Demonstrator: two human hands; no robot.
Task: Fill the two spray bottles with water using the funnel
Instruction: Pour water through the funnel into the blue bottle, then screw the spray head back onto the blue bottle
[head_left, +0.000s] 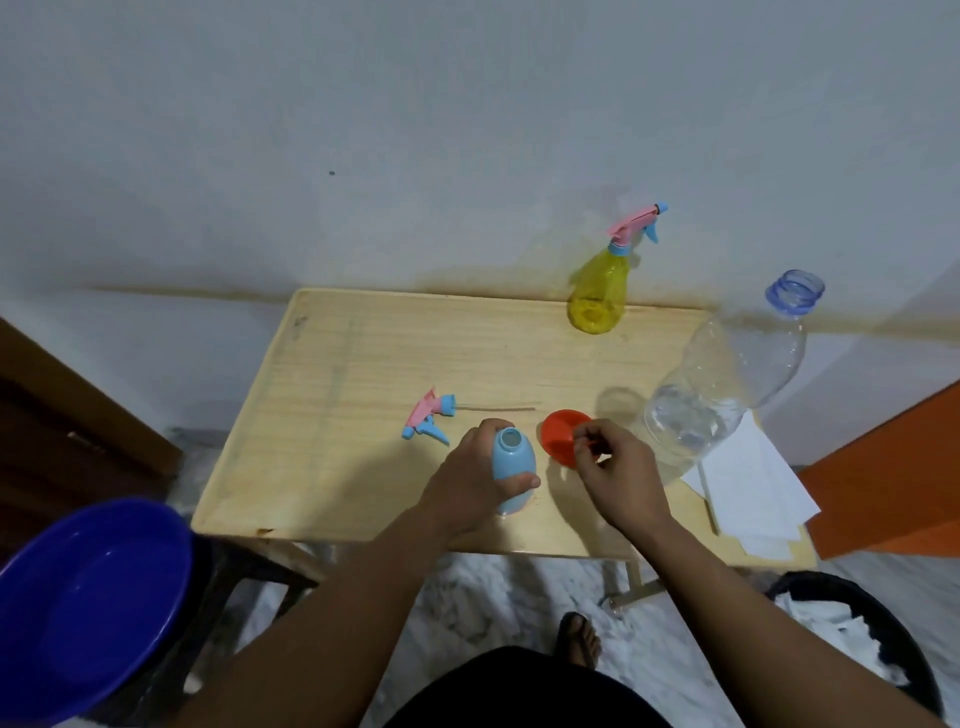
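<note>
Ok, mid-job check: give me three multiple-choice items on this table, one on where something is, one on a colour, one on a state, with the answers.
1. Where does the loose spray head lie?
A. on the table, left of the blue bottle
B. screwed onto the blue bottle
C. inside the basin

2. What colour is the funnel?
A. green
B. orange-red
C. white

3. In what state is the yellow spray bottle?
A. lying on its side
B. open-necked, head off
C. upright, head on

Answers:
1 A: the loose spray head rests on the table, left of the blue bottle that the left hand grips.
2 B: the funnel, pinched by the right hand, is orange-red.
3 C: the yellow spray bottle stands by the wall with its pink and blue head fitted.
</note>
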